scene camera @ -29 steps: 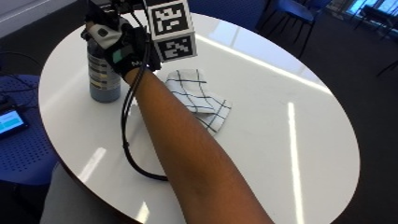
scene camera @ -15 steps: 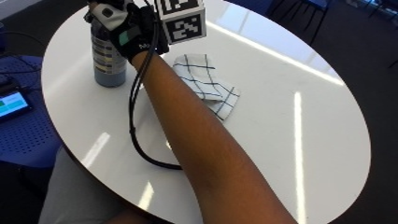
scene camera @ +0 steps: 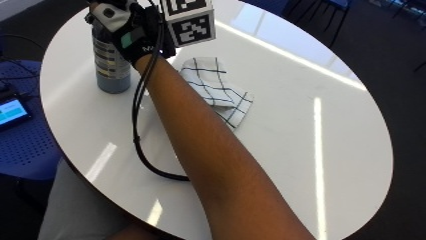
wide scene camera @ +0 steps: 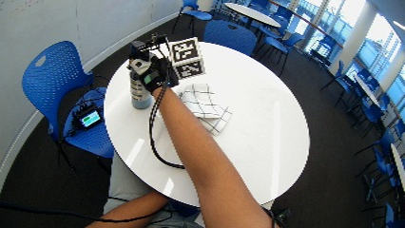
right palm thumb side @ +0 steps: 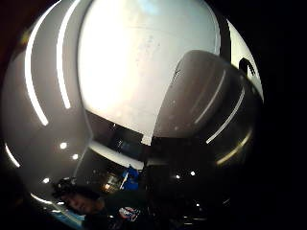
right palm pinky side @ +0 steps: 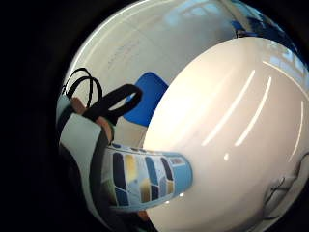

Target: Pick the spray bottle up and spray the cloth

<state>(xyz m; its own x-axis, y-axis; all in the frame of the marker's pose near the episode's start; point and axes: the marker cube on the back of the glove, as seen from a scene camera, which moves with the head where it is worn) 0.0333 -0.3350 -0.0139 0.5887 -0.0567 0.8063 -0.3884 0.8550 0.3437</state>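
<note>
I see one spray bottle (scene camera: 108,60) standing upright on the round white bench (scene camera: 299,115), near its edge on the side of the blue chair (wide scene camera: 57,78). My gloved right hand (scene camera: 136,37) is at the bottle's upper part, fingers curled round it just under the white spray head, so I read it as gripping the bottle. The bottle's base appears to touch the bench top. In the little-finger palm view the bottle's patterned label (right palm pinky side: 145,179) sits right against the palm, with the bench (right palm pinky side: 231,130) spreading out beyond it.

One cloth (scene camera: 216,90), white with a dark grid pattern, lies folded and a bit rumpled on the bench just beside the bottle, partly hidden under my forearm. The two do not touch.

A single small device with a lit screen (scene camera: 12,111) rests on the seat of the blue chair beside the bench.
</note>
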